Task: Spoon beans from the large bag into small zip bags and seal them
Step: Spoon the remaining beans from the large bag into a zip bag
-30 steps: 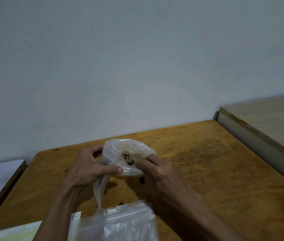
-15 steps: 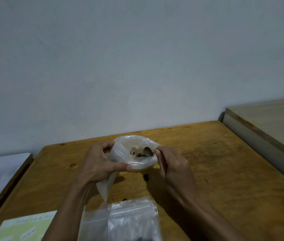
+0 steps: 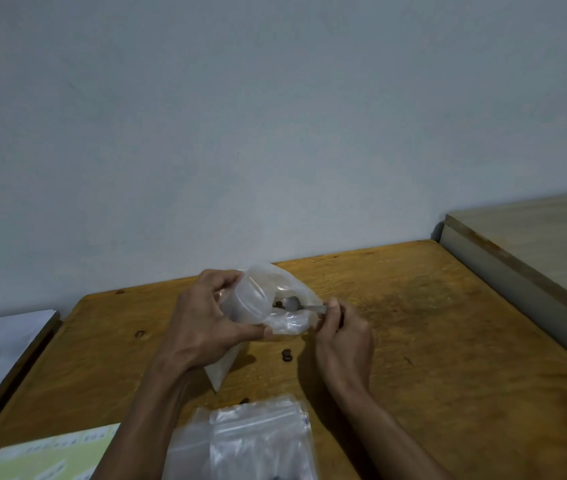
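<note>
Since half a second ago, your right hand (image 3: 339, 332) has drawn back from the bag's mouth, and the spoon (image 3: 301, 305) it pinches by the handle now shows plainly, its bowl just inside the opening. Earlier that hand sat right at the rim with the spoon barely visible. Your left hand (image 3: 206, 323) has kept its curled grip on the small zip bag (image 3: 261, 306), fingers over the top and thumb underneath, holding the mouth rounded open and tilted toward the spoon. I'd judge this as a spoonful being tipped in, or the spoon on its way out; the picture does not settle which.

Inside the small bag, a few dark beans (image 3: 278, 304) lie next to the spoon bowl. It looks only lightly filled, so more scoops probably remain before sealing. The bag's lower end hangs down to the counter (image 3: 448, 341) beneath your left hand.

Two stray beans lie on the wood: one (image 3: 286, 355) below the bag between your wrists, another (image 3: 140, 334) off to the left. Watch for more rolling off the spoon at this angle.

Nearest you, at the bottom edge, sits a heap of clear plastic with zip strips (image 3: 247, 441); whether that is the large bag or spare small ones, I cannot tell, and any beans in it are mostly out of view. A pale green printed sheet (image 3: 53, 455) lies at the lower left.
</note>
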A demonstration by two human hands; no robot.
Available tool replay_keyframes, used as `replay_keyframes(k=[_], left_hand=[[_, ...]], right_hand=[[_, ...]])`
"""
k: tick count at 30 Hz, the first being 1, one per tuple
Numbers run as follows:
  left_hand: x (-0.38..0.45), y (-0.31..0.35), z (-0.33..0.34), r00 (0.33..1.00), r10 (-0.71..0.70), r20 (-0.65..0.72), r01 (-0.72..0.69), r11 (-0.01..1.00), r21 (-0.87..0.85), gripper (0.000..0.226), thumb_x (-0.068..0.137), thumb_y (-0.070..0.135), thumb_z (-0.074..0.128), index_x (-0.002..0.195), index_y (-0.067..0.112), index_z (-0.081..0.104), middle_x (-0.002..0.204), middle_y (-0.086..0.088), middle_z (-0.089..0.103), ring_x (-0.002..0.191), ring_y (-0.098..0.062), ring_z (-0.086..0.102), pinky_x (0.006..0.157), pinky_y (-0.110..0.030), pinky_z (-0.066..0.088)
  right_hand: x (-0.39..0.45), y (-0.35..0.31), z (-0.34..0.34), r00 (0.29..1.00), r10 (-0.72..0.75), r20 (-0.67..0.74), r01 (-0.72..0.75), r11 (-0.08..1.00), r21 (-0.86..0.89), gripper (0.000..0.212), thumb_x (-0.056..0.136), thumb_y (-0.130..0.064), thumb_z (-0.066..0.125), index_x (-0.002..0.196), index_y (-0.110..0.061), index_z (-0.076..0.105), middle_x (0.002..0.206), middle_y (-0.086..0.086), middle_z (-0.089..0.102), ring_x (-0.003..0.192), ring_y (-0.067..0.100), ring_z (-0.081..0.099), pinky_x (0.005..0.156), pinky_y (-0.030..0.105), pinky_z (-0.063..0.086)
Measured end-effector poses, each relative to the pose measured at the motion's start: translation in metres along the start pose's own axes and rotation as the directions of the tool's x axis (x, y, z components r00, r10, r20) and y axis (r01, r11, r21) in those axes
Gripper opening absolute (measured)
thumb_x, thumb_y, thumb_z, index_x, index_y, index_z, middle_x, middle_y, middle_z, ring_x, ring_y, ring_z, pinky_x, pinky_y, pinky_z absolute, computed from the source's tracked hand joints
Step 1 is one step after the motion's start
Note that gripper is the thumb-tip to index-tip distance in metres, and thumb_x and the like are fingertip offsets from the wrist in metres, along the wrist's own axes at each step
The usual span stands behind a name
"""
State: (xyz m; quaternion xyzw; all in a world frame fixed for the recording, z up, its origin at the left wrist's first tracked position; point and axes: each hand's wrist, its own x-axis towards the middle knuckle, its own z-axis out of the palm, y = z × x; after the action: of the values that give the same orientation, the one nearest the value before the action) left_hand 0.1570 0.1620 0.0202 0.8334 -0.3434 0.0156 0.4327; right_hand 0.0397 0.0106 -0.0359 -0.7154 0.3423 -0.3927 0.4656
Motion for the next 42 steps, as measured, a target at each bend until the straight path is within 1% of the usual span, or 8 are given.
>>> replay_keyframes(k=[3,14,20,30,34,36,38,42], left_hand=[[0.005,0.003,-0.001,1.0,0.022,-0.019,-0.023,1.0,-0.001,0.099,0.041,0.039,0.1,0.129,0.015,0.062,0.121,0.009,0.061,0.112,-0.011,0.058,0.086,-0.01,0.041],[0.007,0.0,0.003,1.0,-0.013,0.005,0.013,0.999,-0.038,0.095,0.039,0.041,0.099,0.124,0.015,0.065,0.12,0.008,0.063,0.11,-0.01,0.059,0.098,-0.033,0.051],[0.006,0.005,-0.005,0.999,-0.048,0.011,0.049,0.982,-0.18,0.097,0.03,0.054,0.093,0.118,0.023,0.065,0.114,0.014,0.065,0.1,0.013,0.061,0.086,-0.022,0.054],[0.003,0.002,-0.01,1.0,0.015,0.0,-0.015,0.968,-0.249,0.094,0.035,0.049,0.094,0.12,0.018,0.067,0.117,0.011,0.065,0.108,0.0,0.064,0.092,-0.034,0.059],[0.001,0.0,-0.013,1.0,0.026,0.016,-0.022,0.971,-0.24,0.092,0.036,0.051,0.094,0.119,0.022,0.066,0.117,0.015,0.064,0.107,0.006,0.062,0.089,-0.024,0.058],[0.001,-0.001,-0.012,1.0,0.009,0.023,-0.004,0.974,-0.228,0.085,0.039,0.043,0.1,0.115,0.024,0.065,0.115,0.01,0.065,0.102,0.01,0.062,0.081,-0.013,0.057],[0.001,-0.003,-0.011,1.0,-0.012,0.028,0.017,0.981,-0.195,0.076,0.042,0.03,0.097,0.11,0.025,0.064,0.115,0.006,0.065,0.097,0.015,0.061,0.072,-0.007,0.053],[0.002,-0.006,-0.016,0.997,-0.068,0.038,0.074,0.979,-0.191,0.084,0.031,0.05,0.099,0.105,0.031,0.065,0.114,0.011,0.066,0.104,0.0,0.061,0.074,-0.017,0.05]], right_hand=[[0.001,0.001,0.002,0.978,0.209,0.012,-0.209,0.971,0.114,0.024,0.104,-0.026,0.047,0.094,-0.016,0.066,0.078,0.001,0.072,0.068,0.007,0.069,0.052,0.013,0.049],[0.0,-0.011,0.006,0.848,0.507,0.154,-0.526,0.774,0.352,0.028,0.104,-0.024,0.048,0.089,-0.008,0.066,0.072,0.01,0.075,0.06,0.017,0.071,0.058,0.027,0.06],[0.0,-0.013,0.007,0.821,0.534,0.201,-0.569,0.737,0.365,0.025,0.103,-0.022,0.05,0.093,-0.006,0.065,0.073,0.011,0.075,0.058,0.017,0.069,0.064,0.033,0.062],[-0.001,-0.012,0.005,0.902,0.42,0.102,-0.431,0.861,0.269,0.026,0.104,-0.025,0.05,0.091,-0.01,0.068,0.071,0.005,0.074,0.058,0.011,0.07,0.047,0.014,0.051],[0.0,-0.011,0.006,0.901,0.422,0.099,-0.433,0.859,0.275,0.027,0.104,-0.025,0.05,0.091,-0.01,0.068,0.072,0.004,0.074,0.056,0.008,0.069,0.047,0.013,0.049],[-0.003,-0.013,0.003,0.946,0.309,0.095,-0.323,0.918,0.228,0.031,0.103,-0.027,0.049,0.086,-0.01,0.069,0.07,0.001,0.073,0.054,0.001,0.066,0.047,0.013,0.047],[-0.007,-0.015,-0.002,0.992,0.039,0.117,-0.054,0.99,0.13,0.03,0.104,-0.027,0.05,0.086,-0.013,0.069,0.072,-0.004,0.07,0.06,-0.002,0.066,0.051,0.013,0.047],[-0.007,-0.012,-0.009,0.853,-0.48,0.202,0.501,0.863,-0.063,0.018,0.102,-0.023,0.053,0.104,-0.018,0.07,0.091,-0.005,0.068,0.076,0.002,0.06,0.065,0.009,0.047]])
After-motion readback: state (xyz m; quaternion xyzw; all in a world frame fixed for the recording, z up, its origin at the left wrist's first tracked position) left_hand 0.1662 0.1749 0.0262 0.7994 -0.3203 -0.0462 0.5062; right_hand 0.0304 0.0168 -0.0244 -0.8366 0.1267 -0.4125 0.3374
